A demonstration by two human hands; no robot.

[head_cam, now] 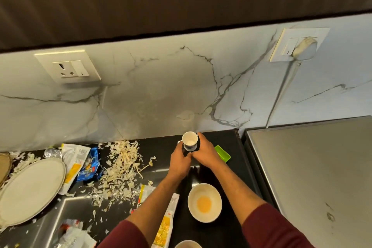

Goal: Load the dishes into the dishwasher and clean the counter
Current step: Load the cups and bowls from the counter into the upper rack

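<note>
Cup [189, 140] in view just right of centre frame, standing upright, white mouth facing up, long axis vertical, small handle poking to the frame's left; I see my left hand [179, 160] and right hand [207, 154] both curled round its dark lower body, holding it at the back of the black counter [161, 147], close to the marble backsplash [153, 90]; a green container [222, 153] sits just right of the right hand; lower down, a white bowl [204, 202] with a yellow residue rests upright between my forearms; pale vegetable peelings [120, 167] and wrappers [88, 164] litter the left-centre; a large plate [30, 191] lies at lower left; a steel appliance top [314, 177] fills the right.
</note>
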